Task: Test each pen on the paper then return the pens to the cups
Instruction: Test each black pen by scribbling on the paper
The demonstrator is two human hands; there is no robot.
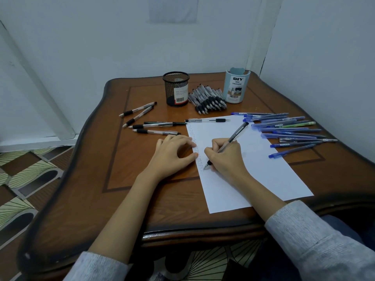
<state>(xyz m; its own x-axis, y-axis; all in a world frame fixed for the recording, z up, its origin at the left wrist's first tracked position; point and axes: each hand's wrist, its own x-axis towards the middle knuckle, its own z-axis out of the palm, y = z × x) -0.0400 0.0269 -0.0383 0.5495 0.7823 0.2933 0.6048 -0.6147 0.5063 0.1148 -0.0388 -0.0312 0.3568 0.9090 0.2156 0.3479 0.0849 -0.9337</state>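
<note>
Writing on paper (253, 165), right hand (225, 157) grips pen (233, 138).

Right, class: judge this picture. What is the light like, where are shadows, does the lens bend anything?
Head view: dim, even, bluish light; a faint shadow beside the right hand on the paper; the wide lens bows the table edges; the paper's small marks are too blurred to read.

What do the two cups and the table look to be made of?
Black cup: probably metal wire mesh, matte; its lattice is see-through. Pale blue cup: smooth, opaque, likely plastic. Table: wood or veneer, varnished; grain and sheen show.
</note>
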